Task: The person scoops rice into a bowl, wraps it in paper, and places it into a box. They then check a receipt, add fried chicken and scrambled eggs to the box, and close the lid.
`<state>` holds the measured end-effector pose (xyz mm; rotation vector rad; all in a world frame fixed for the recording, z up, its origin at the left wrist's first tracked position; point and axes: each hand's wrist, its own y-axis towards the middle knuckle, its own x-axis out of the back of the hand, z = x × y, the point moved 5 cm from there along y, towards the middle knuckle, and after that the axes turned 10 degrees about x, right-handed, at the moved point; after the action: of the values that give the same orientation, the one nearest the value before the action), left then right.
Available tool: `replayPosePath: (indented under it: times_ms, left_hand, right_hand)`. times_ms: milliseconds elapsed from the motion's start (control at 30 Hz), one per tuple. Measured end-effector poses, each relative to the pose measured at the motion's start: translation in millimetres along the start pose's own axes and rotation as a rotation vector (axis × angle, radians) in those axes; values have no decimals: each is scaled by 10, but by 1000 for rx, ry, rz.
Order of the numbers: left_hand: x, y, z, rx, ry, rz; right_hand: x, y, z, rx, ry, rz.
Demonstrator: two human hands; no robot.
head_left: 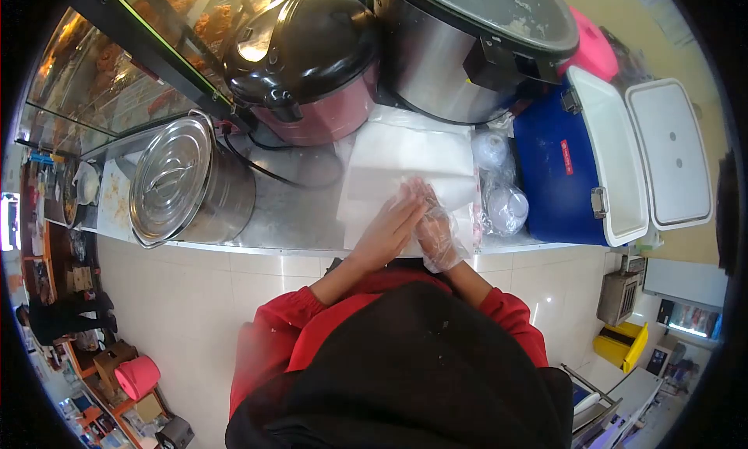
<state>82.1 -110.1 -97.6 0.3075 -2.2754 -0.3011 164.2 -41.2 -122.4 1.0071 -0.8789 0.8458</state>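
My left hand (388, 232) is bare, its fingers extended and lying against my right hand. My right hand (438, 235) wears a clear plastic glove, loose around the wrist. Both hands meet over the front part of a stack of white paper sheets (409, 154) on the metal counter (290, 203). Nothing shows between the palms, and the right fingers are partly covered by the left ones. Just right of the paper are plastic-wrapped white round items (506, 209).
Behind the paper stand a pink rice cooker (331, 110) and a large steel cooker (444, 55). A lidded steel pot (226, 196) is at left, an open blue cooler box (559, 164) at right. A glass food display (109, 75) fills the back left. A person (70, 316) stands far left.
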Motion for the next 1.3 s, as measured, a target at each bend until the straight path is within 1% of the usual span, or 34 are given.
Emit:
replayPosePath:
  times_ms: [33, 67, 133, 167, 233, 300, 400, 433, 467, 533, 567, 667, 767, 867, 967, 1067, 1167, 1267, 1300]
  left_hand:
    - [19, 72, -50, 64, 38, 30]
    - [-27, 48, 39, 124, 46, 46]
    - [-172, -14, 318, 238, 62, 74]
    - [-192, -50, 396, 251, 55, 31]
    - [-168, -124, 466, 283, 37, -52]
    - [-152, -156, 558, 367, -28, -38]
    - [-68, -89, 625, 485, -52, -7]
    - [-26, -53, 648, 524, -47, 9]
    - [16, -12, 655, 458, -10, 22]
    - [106, 76, 699, 324, 67, 46]
    - [84, 92, 841, 403, 50, 18]
    - [97, 284, 916, 230, 26, 85]
    - [-64, 417, 1175, 423, -115, 188]
    - [-88, 576, 1178, 620, -5, 284]
    - [1, 688, 963, 534, 230, 252]
    - [39, 585, 952, 541, 186, 197]
    - [48, 536, 1032, 606, 131, 212]
    - [99, 577, 995, 604, 92, 264]
    - [84, 578, 1006, 597, 124, 264]
  right_hand:
    - [-58, -11, 1, 2, -73, 35]
    - [-91, -9, -3, 6, -147, 68]
    - [-19, -20, 12, -12, -105, 65]
    - [9, -51, 23, -23, -82, 64]
    - [35, -209, -58, -99, 26, -2]
    - [148, -317, -115, -215, 91, -76]
    - [155, -492, -292, -203, 133, -14]
    - [131, -478, -388, -267, 235, -66]
    - [104, -489, -480, -307, 250, 54]
    - [246, -360, -577, -381, 280, 292]
    - [385, -333, -568, 116, 200, -61]
    - [170, -210, -907, -21, 391, -7]
    - [-264, -289, -1354, -393, 594, 101]
    - [39, 35, -1169, -369, 416, 251]
    - [-25, -50, -1222, -327, 187, 275]
    - [230, -39, -1026, -346, 538, 332]
    - [340, -37, -933, 95, 276, 238]
    - [-45, -264, -1288, -18, 93, 210]
    - [-74, -253, -1368, -155, 353, 221]
